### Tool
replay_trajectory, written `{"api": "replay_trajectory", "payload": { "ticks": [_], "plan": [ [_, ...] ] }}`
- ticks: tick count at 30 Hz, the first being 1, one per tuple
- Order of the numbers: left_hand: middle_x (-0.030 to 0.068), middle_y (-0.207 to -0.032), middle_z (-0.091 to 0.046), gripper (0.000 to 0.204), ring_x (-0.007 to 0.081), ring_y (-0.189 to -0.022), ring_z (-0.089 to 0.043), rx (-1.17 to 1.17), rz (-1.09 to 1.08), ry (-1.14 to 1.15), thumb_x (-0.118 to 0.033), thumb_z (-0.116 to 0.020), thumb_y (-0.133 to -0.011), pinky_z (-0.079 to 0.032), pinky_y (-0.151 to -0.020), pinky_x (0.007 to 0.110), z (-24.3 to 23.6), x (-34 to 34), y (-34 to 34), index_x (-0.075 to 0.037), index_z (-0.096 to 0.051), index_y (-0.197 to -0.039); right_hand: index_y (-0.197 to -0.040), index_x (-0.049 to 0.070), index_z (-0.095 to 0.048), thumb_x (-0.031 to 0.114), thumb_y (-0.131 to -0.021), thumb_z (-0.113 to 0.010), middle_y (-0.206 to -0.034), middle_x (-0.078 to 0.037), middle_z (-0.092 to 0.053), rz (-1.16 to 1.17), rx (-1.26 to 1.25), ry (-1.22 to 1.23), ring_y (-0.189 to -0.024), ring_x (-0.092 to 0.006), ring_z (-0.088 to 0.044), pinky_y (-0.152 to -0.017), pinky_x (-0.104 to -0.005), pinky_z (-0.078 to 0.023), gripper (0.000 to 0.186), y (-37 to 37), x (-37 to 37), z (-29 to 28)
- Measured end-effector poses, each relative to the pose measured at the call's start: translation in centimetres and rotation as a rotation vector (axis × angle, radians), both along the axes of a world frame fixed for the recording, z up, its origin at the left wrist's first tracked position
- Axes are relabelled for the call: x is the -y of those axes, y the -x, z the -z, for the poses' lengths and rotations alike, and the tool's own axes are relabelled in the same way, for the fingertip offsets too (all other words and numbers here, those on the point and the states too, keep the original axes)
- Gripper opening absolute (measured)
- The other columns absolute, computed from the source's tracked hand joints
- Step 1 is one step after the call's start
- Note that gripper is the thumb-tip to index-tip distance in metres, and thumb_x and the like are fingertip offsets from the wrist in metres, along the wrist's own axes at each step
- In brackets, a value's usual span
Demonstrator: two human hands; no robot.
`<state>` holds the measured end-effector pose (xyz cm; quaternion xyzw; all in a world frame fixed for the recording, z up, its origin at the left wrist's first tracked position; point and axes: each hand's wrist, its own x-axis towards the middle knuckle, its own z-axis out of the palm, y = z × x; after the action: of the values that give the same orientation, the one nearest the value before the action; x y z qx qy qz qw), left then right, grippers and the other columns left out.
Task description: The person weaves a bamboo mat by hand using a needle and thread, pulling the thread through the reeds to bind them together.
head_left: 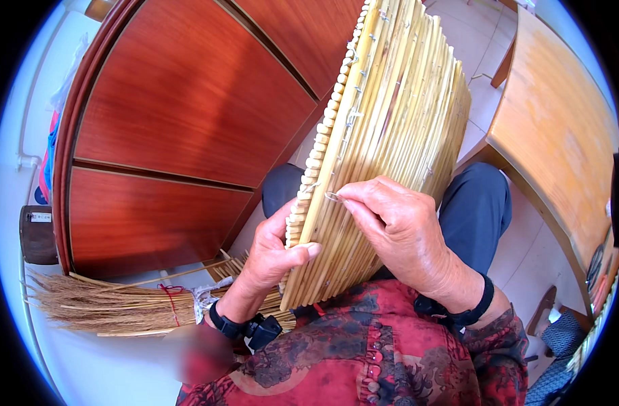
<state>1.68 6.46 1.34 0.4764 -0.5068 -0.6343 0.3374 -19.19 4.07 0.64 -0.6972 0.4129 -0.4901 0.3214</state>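
A thick mat of pale yellow plant stalks (390,122), bound side by side, stands tilted across my knees. Along its left side runs a flat edge strip, with rounded stalk ends (328,115) of a crosswise layer beside it. My left hand (269,254) grips the lower left edge, thumb on the face and fingers behind, partly hidden. Over the mat's face, my right hand (397,227) pinches a thin, light-coloured loop (332,196) between thumb and forefinger; whether thread or wire, I cannot tell. Small thread stitches (353,116) show along the strip.
A reddish-brown wooden cabinet (187,122) rises at the left. A bundle of long stalks with brushy heads (113,301), tied with red string, lies at lower left. At the right stands a light wooden table (553,101), with dark patterned fabric (563,335) below it.
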Motion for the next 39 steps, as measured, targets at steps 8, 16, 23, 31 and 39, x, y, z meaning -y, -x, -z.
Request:
{"api": "replay_trajectory", "payload": {
  "ticks": [8,16,23,31,39],
  "plan": [
    [0.0063,-0.126,-0.057,0.069,0.0119,-0.115,-0.052,-0.01,-0.01,0.01,-0.009,-0.069,-0.079,-0.038,-0.102,0.029,0.0,-0.3,0.1,0.003,-0.039,-0.14,-0.095,0.0,-0.067,-0.003,-0.082,-0.064,-0.084,-0.013,-0.066,0.031,-0.068,0.006,-0.076,-0.0272,-0.067,-0.066,-0.0323,-0.053,0.013,-0.2,-0.2,-0.5],
    [0.0051,-0.125,-0.057,0.069,0.0105,-0.114,-0.051,0.01,-0.006,0.048,-0.003,-0.067,-0.079,-0.038,-0.1,0.028,0.0,-0.6,0.5,0.003,-0.038,-0.141,-0.092,0.002,-0.063,0.0,-0.08,-0.064,-0.079,-0.013,-0.063,0.026,-0.179,0.054,-0.072,-0.0297,-0.066,-0.061,-0.0361,-0.053,0.013,0.2,-0.4,-1.1],
    [0.0106,-0.134,-0.05,0.066,0.0141,-0.122,-0.047,0.089,0.05,0.112,0.0,-0.062,-0.08,-0.036,-0.103,0.029,0.6,-1.2,2.4,0.002,-0.038,-0.142,-0.083,0.004,-0.053,0.002,-0.077,-0.06,-0.072,-0.012,-0.058,0.008,-0.401,0.053,-0.067,-0.0321,-0.064,-0.056,-0.0402,-0.052,0.009,1.6,-1.0,-2.0],
    [0.0175,-0.141,-0.046,0.068,0.0265,-0.132,-0.044,0.155,0.195,0.322,0.002,-0.054,-0.076,-0.034,-0.108,0.033,3.4,-1.4,5.5,0.0,-0.037,-0.142,-0.094,0.003,-0.059,0.007,-0.085,-0.061,-0.079,-0.016,-0.06,0.026,-0.402,-0.122,-0.072,-0.0351,-0.064,-0.061,-0.0416,-0.051,0.01,4.5,-2.8,1.2],
    [0.0088,-0.13,-0.053,0.064,0.012,-0.117,-0.049,0.05,0.22,0.072,-0.004,-0.059,-0.081,-0.038,-0.101,0.027,3.7,0.0,4.0,0.001,-0.039,-0.141,-0.098,0.003,-0.064,0.009,-0.087,-0.063,-0.084,-0.015,-0.059,0.059,-0.269,-0.152,-0.079,-0.0329,-0.062,-0.068,-0.0372,-0.05,0.013,5.6,-2.2,0.6]
  ]
}}
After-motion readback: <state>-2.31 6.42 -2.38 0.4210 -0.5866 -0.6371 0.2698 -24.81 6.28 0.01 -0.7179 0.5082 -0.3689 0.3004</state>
